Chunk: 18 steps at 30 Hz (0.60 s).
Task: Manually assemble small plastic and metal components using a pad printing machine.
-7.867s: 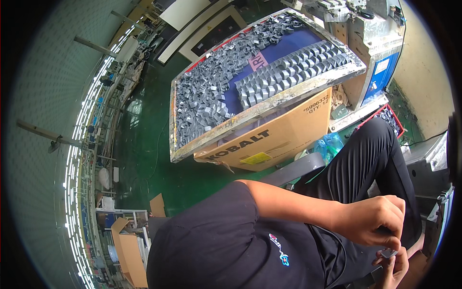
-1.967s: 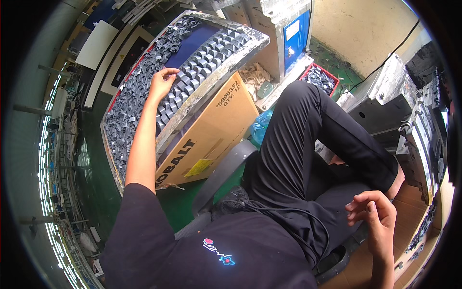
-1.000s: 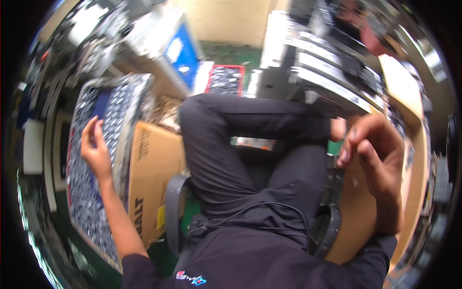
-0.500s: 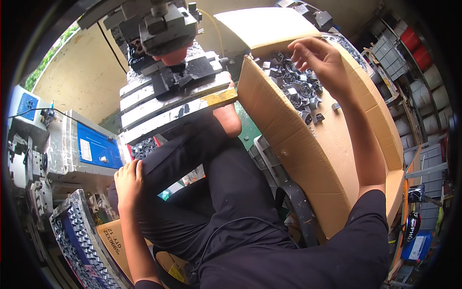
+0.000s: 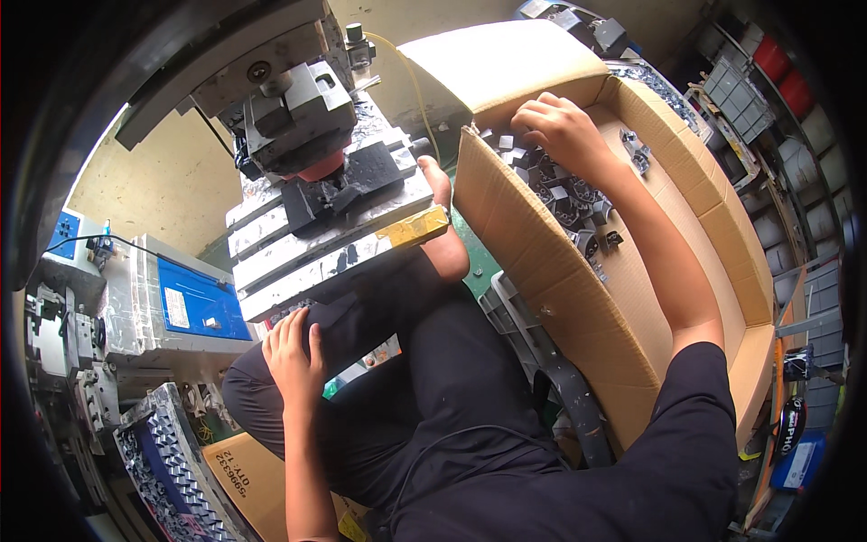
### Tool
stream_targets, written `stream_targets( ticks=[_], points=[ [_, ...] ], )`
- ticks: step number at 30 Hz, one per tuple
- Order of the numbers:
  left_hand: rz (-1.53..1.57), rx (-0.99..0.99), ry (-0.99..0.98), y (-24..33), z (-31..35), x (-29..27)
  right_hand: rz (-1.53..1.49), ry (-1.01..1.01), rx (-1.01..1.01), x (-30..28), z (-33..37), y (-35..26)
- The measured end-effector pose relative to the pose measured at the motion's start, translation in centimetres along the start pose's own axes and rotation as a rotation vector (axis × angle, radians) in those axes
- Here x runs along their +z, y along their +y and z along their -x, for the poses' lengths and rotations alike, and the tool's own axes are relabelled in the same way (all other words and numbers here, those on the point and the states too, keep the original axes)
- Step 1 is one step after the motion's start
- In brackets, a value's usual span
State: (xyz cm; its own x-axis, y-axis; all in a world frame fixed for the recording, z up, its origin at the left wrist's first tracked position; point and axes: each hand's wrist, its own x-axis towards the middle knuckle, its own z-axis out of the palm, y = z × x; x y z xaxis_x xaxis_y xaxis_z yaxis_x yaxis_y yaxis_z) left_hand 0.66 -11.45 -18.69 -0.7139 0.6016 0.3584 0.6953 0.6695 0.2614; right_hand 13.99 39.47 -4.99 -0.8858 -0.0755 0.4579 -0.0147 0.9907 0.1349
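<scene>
My left hand (image 5: 294,356) lies on my raised knee in dark trousers, fingers spread and nothing in them. It is just below the front edge of a slotted metal machine bed (image 5: 334,262). My right hand (image 5: 564,134) hangs over a large open cardboard box (image 5: 551,289). Its fingers are loosely bent, and I see nothing between them. Beneath and beside that hand is a heap of small dark and silvery metal parts (image 5: 564,199). A few parts (image 5: 636,152) lie apart from the heap, to the right of my wrist.
A press head (image 5: 293,117) stands over a dark block (image 5: 348,190) on the bed. My bare foot (image 5: 447,248) is beside the bed's right end. At lower left are a tray of lined-up metal pieces (image 5: 176,461) and a smaller carton (image 5: 248,488). Shelving fills the right side.
My right hand has shifted left and lower over the heap of parts. My left hand has slid inward over the knee, nearer the machine bed. The whole view has also shifted slightly.
</scene>
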Motion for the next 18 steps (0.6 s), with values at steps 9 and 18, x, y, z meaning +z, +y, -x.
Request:
stream_targets(
  ticks=[9, 18],
  points=[
    [0.341, -0.085, 0.037, 2.1, 0.7, -1.3, -0.449, 0.115, 0.4, -4.0, 1.5, -2.8],
    [1.222, -0.051, -0.151, 14.1, -1.7, -8.4, -1.507, -0.001, 0.225, -9.9, 0.5, -16.4]
  ],
)
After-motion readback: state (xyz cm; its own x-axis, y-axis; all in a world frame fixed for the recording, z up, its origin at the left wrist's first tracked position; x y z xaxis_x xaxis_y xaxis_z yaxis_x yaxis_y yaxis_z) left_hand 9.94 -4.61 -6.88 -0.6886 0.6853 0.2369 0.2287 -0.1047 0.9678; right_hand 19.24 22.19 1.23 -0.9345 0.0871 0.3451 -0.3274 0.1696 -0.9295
